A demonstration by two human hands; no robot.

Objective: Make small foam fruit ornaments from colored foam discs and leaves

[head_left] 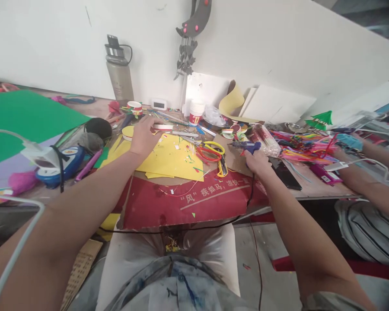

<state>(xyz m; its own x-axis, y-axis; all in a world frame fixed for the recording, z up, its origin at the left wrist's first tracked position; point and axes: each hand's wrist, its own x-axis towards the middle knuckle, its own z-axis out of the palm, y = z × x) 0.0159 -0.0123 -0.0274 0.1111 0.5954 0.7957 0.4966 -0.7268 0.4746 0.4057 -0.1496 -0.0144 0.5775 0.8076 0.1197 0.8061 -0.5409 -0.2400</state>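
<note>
My left hand [145, 137] is over the yellow paper [178, 157]. Its fingers and thumb close on a white ring-like piece with a red edge [164, 127], which looks cut from a paper cup; part of it is hidden by the hand. Just left of that hand lies another round, white-rimmed piece [127, 133]. My right hand [258, 163] grips a blue hot glue gun [252, 147], its nozzle pointing left over a piece of brown cardboard. Between my hands lie red-handled scissors [207, 153] and a yellow cutter [222, 166].
A red cardboard sheet [188, 201] covers the table's front edge. Behind stand a bottle [119, 73] and paper cups [196, 113]. A phone [284, 173] and colourful pipe cleaners [306, 147] lie right, near another person's arms [363, 183]. A blue tape dispenser-like object [60, 166] sits left. The gun's cord hangs down.
</note>
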